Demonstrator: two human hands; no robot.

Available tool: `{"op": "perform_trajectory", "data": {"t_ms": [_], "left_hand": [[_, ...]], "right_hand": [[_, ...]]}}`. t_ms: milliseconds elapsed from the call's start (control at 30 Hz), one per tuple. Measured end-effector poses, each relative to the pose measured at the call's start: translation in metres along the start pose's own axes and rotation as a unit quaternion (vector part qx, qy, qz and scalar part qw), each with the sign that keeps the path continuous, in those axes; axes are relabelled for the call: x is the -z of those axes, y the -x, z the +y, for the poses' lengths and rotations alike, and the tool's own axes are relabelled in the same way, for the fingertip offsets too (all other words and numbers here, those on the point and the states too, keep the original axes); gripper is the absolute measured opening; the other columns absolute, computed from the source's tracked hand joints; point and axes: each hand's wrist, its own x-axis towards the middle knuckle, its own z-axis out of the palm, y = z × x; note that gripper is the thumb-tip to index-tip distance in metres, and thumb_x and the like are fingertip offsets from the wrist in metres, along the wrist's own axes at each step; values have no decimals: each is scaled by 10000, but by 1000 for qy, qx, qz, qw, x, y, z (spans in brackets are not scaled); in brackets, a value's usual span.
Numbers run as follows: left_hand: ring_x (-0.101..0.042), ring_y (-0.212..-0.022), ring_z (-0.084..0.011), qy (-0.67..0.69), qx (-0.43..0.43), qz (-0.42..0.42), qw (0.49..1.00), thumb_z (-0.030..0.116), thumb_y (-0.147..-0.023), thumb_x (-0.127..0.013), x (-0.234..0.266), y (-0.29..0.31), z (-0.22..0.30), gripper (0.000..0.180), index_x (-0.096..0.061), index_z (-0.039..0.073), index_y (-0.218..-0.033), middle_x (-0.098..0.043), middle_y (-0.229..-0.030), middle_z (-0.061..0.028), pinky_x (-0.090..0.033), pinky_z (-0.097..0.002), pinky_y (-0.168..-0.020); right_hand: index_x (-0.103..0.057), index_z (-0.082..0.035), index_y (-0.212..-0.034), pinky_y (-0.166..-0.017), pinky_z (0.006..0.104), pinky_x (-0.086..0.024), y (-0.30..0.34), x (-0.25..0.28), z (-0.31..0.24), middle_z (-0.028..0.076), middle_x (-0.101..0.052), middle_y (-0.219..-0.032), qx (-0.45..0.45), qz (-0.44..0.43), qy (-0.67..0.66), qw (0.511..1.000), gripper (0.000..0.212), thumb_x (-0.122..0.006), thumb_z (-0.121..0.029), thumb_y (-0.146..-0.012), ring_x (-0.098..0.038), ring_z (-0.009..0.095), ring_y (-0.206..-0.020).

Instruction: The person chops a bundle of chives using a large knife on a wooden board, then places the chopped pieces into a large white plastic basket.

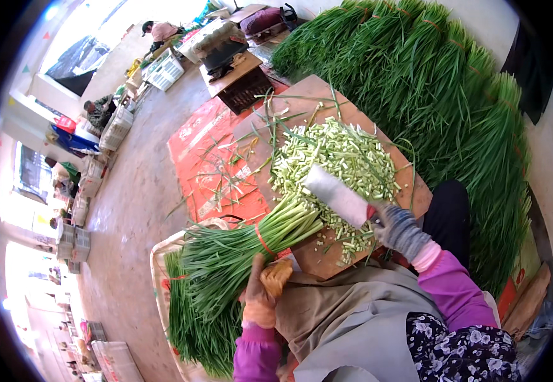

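Observation:
My left hand (265,290), in an orange-tan glove, grips a tied bundle of green chives (244,251) whose pale stem ends rest on a wooden cutting board (318,102). My right hand (400,230), in a grey knit glove, holds a wide cleaver (335,194) with its blade down at the stem ends. A heap of chopped pale green stem bits (340,156) covers the middle of the board. A red band circles the bundle just ahead of my left hand.
A large stack of bundled chives (454,108) lies to the right and behind the board. More bundles fill a sack (162,286) at lower left. A red mat (200,159) lies under the board. Crates (165,70) and other people (162,30) are far back on the concrete floor.

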Motion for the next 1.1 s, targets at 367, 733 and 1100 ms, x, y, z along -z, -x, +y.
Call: {"op": "perform_trajectory", "data": {"t_ms": [367,733,1100], "left_hand": [[-197,-1368,-396,-931,-336,113,86,535,-455,-845,-140,-32,-54,1425,42,34,-1452,-104,-1513,-185,-243,-550,-1062],[-449,-1145,-297,-944,-281,171,11,521,-543,-801,-122,-87,-41,1138,-240,39,-1407,-453,-1259,-128,-384,-489,-901],[-335,-1314,-317,-856,-293,-129,405,225,-557,-861,-115,-53,41,1213,-63,-50,-1429,-339,-1405,-244,-281,-359,-1078]], "right_hand": [[-467,4,-1228,-760,332,-467,11,-18,-3,143,-579,-963,-5,86,-344,935,505,-641,-91,-764,-582,232,-832],[-326,-59,-1350,-792,448,-482,11,-22,-59,233,-558,-1111,88,99,-18,991,619,-565,-120,-782,-598,379,-924],[-315,-45,-1352,-831,438,-475,-10,-33,-74,242,-560,-1141,8,-62,119,991,648,-599,-160,-780,-595,376,-950]]}}
